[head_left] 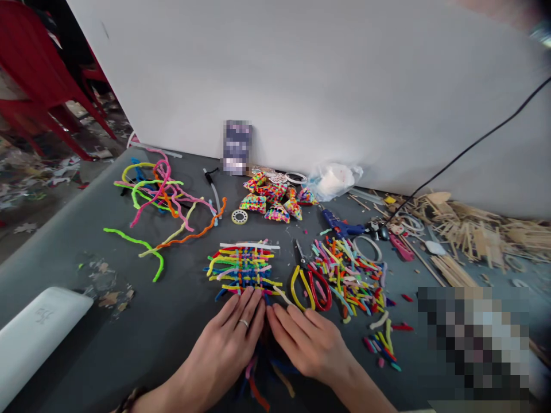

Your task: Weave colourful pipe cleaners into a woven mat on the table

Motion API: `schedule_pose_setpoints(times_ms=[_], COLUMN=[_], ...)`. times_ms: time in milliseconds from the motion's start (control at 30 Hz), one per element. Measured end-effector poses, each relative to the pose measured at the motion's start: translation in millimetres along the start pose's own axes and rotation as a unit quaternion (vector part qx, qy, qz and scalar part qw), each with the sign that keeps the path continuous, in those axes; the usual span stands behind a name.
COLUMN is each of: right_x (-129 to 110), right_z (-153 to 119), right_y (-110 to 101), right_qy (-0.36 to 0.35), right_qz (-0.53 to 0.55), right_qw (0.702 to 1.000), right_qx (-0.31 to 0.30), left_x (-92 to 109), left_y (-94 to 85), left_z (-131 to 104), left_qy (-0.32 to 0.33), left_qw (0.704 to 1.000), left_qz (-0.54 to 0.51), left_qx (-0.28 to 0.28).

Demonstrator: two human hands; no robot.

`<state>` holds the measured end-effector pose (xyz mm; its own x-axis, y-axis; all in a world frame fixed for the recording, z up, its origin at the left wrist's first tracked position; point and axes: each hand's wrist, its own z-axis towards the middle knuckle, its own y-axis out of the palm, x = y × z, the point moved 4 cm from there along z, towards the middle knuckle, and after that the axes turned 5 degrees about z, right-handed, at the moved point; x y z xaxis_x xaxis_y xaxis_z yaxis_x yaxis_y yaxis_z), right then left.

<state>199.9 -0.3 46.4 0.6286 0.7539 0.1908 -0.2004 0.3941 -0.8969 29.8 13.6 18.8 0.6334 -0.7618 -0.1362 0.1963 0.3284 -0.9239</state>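
A small mat of woven pipe cleaners (pixel 244 269) lies on the dark table in front of me, its loose coloured ends sticking out at both sides. My left hand (pixel 226 338) holds the mat's near edge, fingers close together over the strands, a ring on one finger. Beside it, my right hand (pixel 307 339) has its fingers bent in around a cream pipe cleaner (pixel 283 295) at the mat's near right corner. Both thumbs are mostly hidden. More strands trail towards me below the hands. A white stick (pixel 249 246) runs along the mat's far edge.
Scissors (pixel 309 281) with yellow and red handles lie right of the mat, next to a heap of cut pipe-cleaner pieces (pixel 350 275). Behind are a blue glue gun (pixel 340 223) and several finished woven pieces (pixel 271 198). Long pipe cleaners (pixel 159 189) lie left, wooden sticks (pixel 469 229) right.
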Motion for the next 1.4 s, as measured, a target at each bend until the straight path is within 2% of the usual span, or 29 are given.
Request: schedule_pose_setpoints(times_ms=[67, 133, 433, 500, 600, 733, 933, 1400], right_x=[-2.1, -2.5, 5.8, 10.4, 19.8, 21.9, 29.7, 32.5], right_z=[-2.8, -4.5, 9.1, 13.0, 17.4, 21.4, 29.7, 34.3], right_y=[0.4, 2.0, 7.2, 9.6, 16.4, 28.6, 31.1, 37.0], right_qy=[-0.068, -0.102, -0.087, -0.048, 0.081, 0.206, 0.369, 0.438], right_qz=[-0.060, -0.094, -0.059, -0.031, 0.072, 0.169, 0.177, 0.175], right_qw=[0.996, 0.990, 0.994, 0.998, 0.994, 0.964, 0.912, 0.881], right_qx=[-0.021, -0.033, -0.013, -0.001, 0.024, 0.013, -0.015, -0.021], left_x=[-0.2, -0.9, -3.2, -4.8, -6.3, -4.7, -0.7, 0.4], left_y=[1.0, 1.9, 7.7, 8.5, 9.0, 9.4, 9.1, 8.3], left_z=[0.8, 2.1, 4.5, 4.2, 3.2, 1.6, 0.4, -0.7], left_qy=[0.010, 0.018, -0.003, -0.004, 0.000, 0.009, 0.013, 0.015], left_qw=[1.000, 1.000, 0.999, 0.998, 0.997, 0.995, 0.995, 0.996], left_qz=[-0.001, -0.011, -0.038, -0.045, -0.053, -0.063, -0.061, -0.050], left_qx=[-0.004, -0.013, -0.030, -0.035, -0.051, -0.072, -0.083, -0.067])
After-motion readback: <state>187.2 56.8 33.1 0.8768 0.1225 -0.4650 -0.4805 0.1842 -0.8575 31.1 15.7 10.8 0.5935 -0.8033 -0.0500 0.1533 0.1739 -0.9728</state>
